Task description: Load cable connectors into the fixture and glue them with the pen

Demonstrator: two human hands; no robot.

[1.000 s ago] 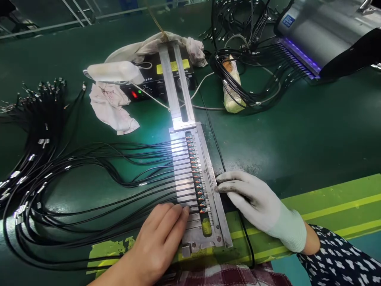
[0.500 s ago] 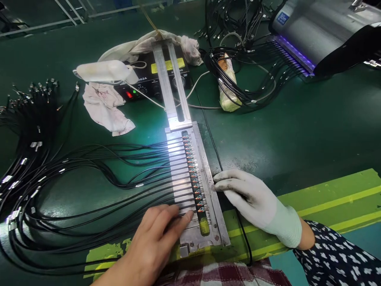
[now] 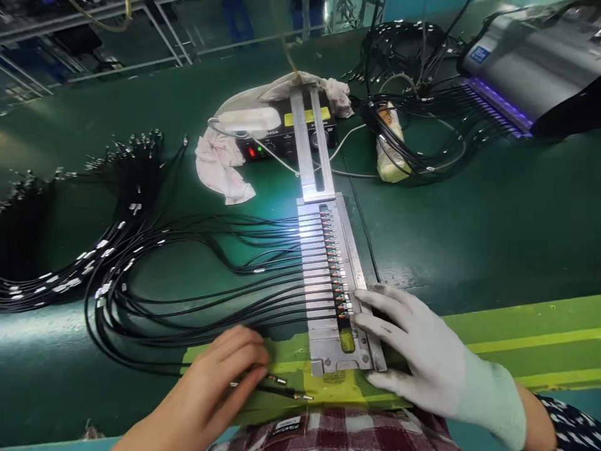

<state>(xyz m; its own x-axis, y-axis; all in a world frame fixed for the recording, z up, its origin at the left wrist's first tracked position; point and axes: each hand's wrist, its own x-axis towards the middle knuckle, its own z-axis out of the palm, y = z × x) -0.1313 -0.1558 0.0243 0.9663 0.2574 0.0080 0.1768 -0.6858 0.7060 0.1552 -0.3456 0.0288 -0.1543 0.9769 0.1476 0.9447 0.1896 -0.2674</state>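
Note:
My bare left hand (image 3: 220, 382) is at the front edge, its fingers closed around black cables (image 3: 272, 389). Two cable ends with metal tips stick out past the thumb. My gloved right hand (image 3: 417, 351) has its fingers spread, with the fingertips against the right rim of a long metal fixture (image 3: 323, 344). In the fixture's slots lies a row of several black cables (image 3: 263, 294), running in from the left. Their stripped ends, with coloured wires and small connectors (image 3: 337, 269), sit over the slot opening. The lowest part of that opening shows the yellow mat beneath.
Behind the fixture stands a black control box (image 3: 272, 147) with cloths (image 3: 220, 166) and a white handheld tool (image 3: 248, 119). A bundle of cables (image 3: 136, 169) spreads across the left. At the back right, a grey machine (image 3: 535, 69) glows purple over more cables. A wrapped block (image 3: 392, 150) sits near it.
My left hand has left the fixture's lower slots and moved down-left, now holding two cable ends. My right hand has spread its fingers along the fixture's edge. The view has shifted.

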